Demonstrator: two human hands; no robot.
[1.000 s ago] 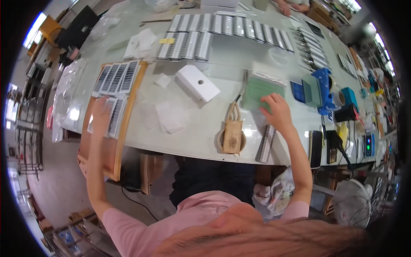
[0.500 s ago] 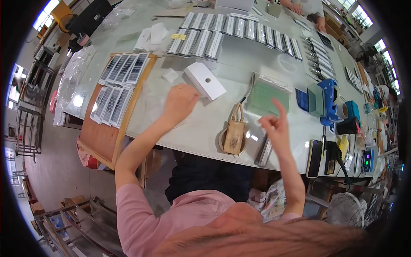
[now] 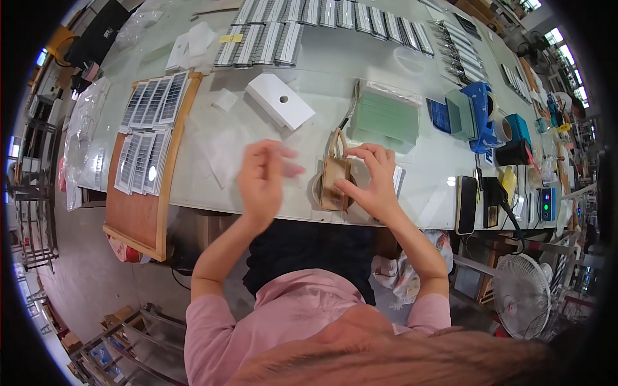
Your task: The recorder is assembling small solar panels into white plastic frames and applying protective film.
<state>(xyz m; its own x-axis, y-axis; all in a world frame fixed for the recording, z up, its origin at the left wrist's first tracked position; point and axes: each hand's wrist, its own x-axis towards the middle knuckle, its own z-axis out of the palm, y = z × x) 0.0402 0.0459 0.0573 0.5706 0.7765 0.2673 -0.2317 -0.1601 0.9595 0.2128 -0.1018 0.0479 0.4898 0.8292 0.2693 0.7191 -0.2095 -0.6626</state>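
Note:
A tan, worn block (image 3: 335,183) with a cord-like loop at its far end lies near the table's front edge, over a round ring-shaped thing. My right hand (image 3: 376,183) is at its right side, thumb tip over the block and curled fingers by the loop, a wide gap between them. To the left, my left hand (image 3: 261,186) is raised above the table, its fingertips blurred but apart, with nothing visible in them. Beyond it lies a white box (image 3: 280,101) with a round hole. A stack of green glass-like sheets (image 3: 384,121) lies beyond my right hand.
At left, a wooden tray (image 3: 162,222) holds several panels with dark grids. Rows of silver-and-white strips (image 3: 286,44) line the far side. A blue tape dispenser (image 3: 479,116), a phone (image 3: 466,204) and a black cup (image 3: 513,153) stand at right; a fan (image 3: 523,296) is below.
My left hand has moved off the white box, back toward the front edge. My right hand has moved left to the tan block. The whole view has shifted slightly.

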